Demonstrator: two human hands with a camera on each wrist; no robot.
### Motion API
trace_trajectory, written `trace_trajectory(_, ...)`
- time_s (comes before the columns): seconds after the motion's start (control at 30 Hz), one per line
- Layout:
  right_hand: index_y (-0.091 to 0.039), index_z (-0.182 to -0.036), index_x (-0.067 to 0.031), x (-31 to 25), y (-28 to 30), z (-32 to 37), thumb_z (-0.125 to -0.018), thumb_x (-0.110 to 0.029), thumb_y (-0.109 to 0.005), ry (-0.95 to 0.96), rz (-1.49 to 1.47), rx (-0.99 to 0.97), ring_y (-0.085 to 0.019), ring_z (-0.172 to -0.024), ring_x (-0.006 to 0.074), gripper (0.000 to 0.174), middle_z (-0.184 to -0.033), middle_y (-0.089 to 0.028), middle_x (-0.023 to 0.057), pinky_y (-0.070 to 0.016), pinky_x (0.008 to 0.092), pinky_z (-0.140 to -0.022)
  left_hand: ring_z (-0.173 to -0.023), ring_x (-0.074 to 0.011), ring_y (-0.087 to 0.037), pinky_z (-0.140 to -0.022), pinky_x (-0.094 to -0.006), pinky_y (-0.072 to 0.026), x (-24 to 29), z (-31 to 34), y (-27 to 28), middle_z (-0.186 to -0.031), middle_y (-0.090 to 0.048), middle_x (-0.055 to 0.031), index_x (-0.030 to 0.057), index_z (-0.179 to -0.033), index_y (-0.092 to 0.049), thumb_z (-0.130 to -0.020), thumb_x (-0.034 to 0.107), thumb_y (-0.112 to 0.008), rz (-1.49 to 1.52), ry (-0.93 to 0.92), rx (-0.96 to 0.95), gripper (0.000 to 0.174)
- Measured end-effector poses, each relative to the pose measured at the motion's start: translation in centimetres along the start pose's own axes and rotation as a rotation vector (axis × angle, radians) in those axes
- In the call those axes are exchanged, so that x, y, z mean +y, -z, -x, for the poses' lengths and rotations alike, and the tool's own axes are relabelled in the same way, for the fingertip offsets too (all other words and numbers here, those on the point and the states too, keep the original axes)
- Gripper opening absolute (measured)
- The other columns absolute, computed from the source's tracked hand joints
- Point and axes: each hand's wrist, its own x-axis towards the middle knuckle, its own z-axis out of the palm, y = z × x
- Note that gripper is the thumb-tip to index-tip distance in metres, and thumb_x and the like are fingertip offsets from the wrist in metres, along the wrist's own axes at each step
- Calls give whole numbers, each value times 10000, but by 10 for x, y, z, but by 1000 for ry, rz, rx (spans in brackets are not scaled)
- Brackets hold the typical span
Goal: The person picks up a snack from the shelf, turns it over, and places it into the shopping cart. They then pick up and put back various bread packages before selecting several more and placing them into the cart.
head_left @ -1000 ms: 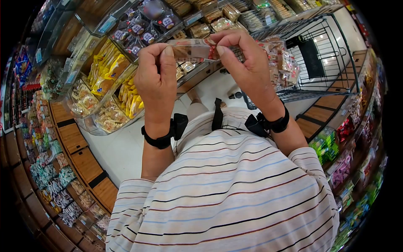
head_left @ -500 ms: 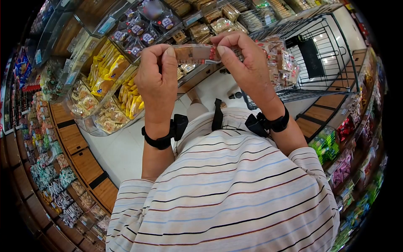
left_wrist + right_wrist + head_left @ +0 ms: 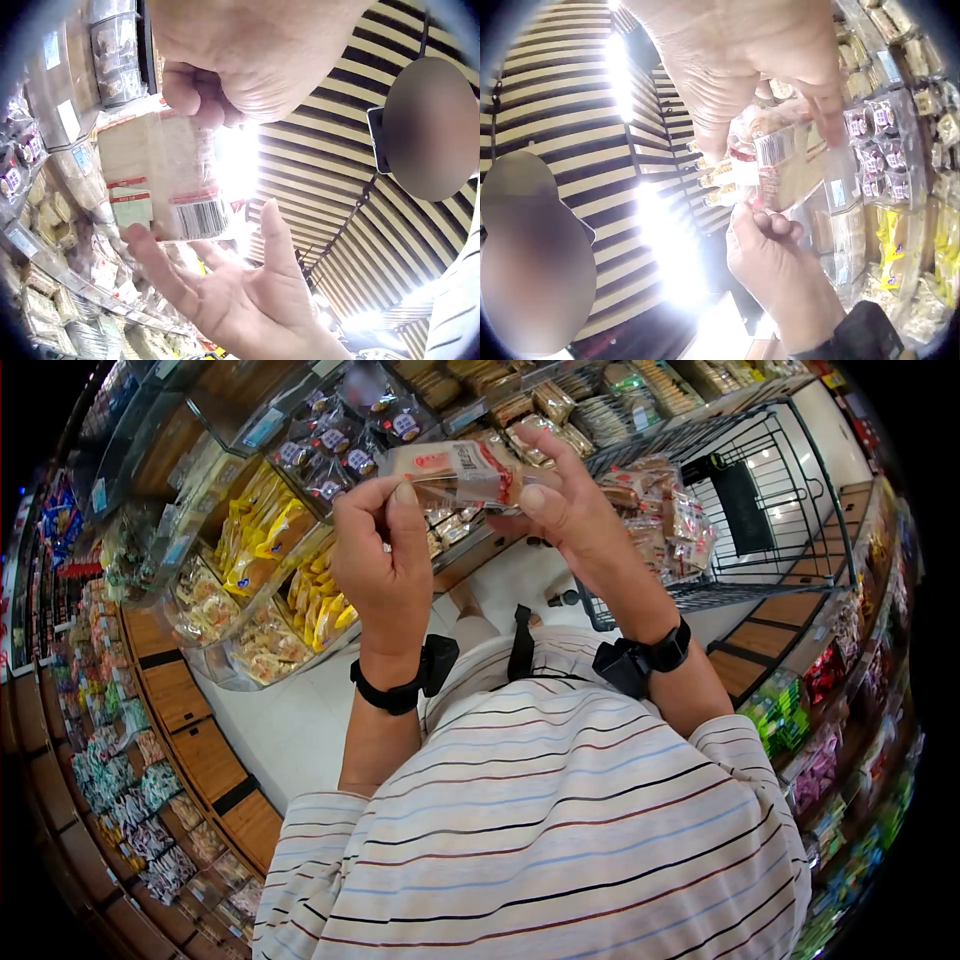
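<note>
A clear-wrapped packet with red and white print is held up at the top of the head view. The left hand pinches its near left corner between thumb and curled fingers. At the other end the right hand has its fingers spread, thumb and fingertips by the packet's edge. In the left wrist view the packet's barcode side hangs below the left hand, and the right hand's fingertips touch its lower edge. The right wrist view shows the left hand gripping a corner of the packet.
A wire shopping cart with several wrapped packs in it stands at the right. Bins of yellow packets and purple-labelled packs lie ahead and left. Candy shelves curve along both sides.
The packet has turned so that its broad printed face shows in the head view. The right hand's pinch has loosened and its fingers have spread. The left hand has shifted slightly right and down.
</note>
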Motion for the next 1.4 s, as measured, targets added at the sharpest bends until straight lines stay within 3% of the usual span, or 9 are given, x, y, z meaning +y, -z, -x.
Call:
trace_trajectory(0.1, -426, -1426, -48, -1, 5, -8, -914, -293, -716, 201, 225, 29, -560, -1182, 190, 637, -1324, -549, 135, -485, 291, -943, -673, -110, -568, -616, -254, -481, -1, 0, 0, -887, -640, -68, 10, -1024, -616, -959, 105, -644, 70, -11, -7, 118)
trace_trajectory(0.2, -504, -1346, -62, -14, -6, -6, -932, -197, -682, 202, 183, 36, -586, -1063, 109, 470, -1241, -585, 46, -480, 239, -888, -674, -103, -580, -622, -246, -490, 0, 0, 1, -892, -643, -67, 11, -1041, -609, -963, 87, -636, 106, -44, 0, 113)
trace_trajectory(0.37, -517, -1316, -61, -28, -13, -2, -947, -130, -649, 229, 279, 38, -575, -979, 43, 398, -1173, -595, 6, -469, 208, -840, -651, -83, -595, -598, -222, -486, 6, -1, 3, -844, -635, -57, 11, -1067, -576, -984, 92, -607, 193, -59, -1, 120)
trace_trajectory(0.43, -517, -1312, -59, -29, -14, -2, -949, -117, -640, 250, 272, 32, -575, -972, 38, 388, -1167, -597, 5, -467, 204, -836, -637, -67, -566, -574, -198, -461, 8, -2, 3, -768, -610, -43, 7, -1075, -542, -1013, 131, -574, 153, -100, -5, 142)
trace_trajectory(0.53, -518, -1309, -57, -29, -15, -1, -951, -104, -628, 259, 257, 31, -573, -975, 37, 377, -1167, -594, 6, -466, 202, -837, -650, -89, -623, -601, -232, -503, 5, 0, 5, -879, -647, -62, 16, -1069, -591, -968, 61, -621, 197, -78, 10, 114)
trace_trajectory(0.77, -521, -1305, -57, -28, -14, 1, -943, -102, -630, 242, 233, 47, -570, -979, 34, 381, -1169, -588, 1, -466, 199, -841, -654, -79, -592, -601, -219, -487, 4, 2, 6, -863, -636, -52, 15, -1072, -593, -968, 83, -632, 154, -99, 10, 130)
trace_trajectory(0.83, -524, -1301, -59, -28, -13, 2, -939, -106, -633, 227, 232, 50, -571, -976, 34, 380, -1196, -575, 8, -467, 202, -849, -648, -63, -574, -581, -188, -460, 7, 2, 6, -787, -607, -42, 6, -1072, -552, -1002, 109, -591, 122, -134, -9, 130)
trace_trajectory(1.03, -539, -1286, -60, -26, -12, 3, -938, -107, -629, 264, 208, 67, -565, -984, 36, 362, -1382, -484, 71, -467, 222, -897, -633, -71, -561, -572, -200, -456, 7, 4, 4, -778, -593, -39, -3, -1132, -513, -1003, 90, -576, 171, -166, -22, 171)
trace_trajectory(1.4, -553, -1284, -62, -18, 1, 5, -954, -117, -608, 254, 162, 75, -535, -1061, 54, 339, -1501, -408, 127, -429, 233, -944, -635, -73, -547, -560, -196, -437, 21, 14, 26, -800, -593, -52, 7, -1157, -497, -1012, 137, -566, 332, 81, -54, 207)
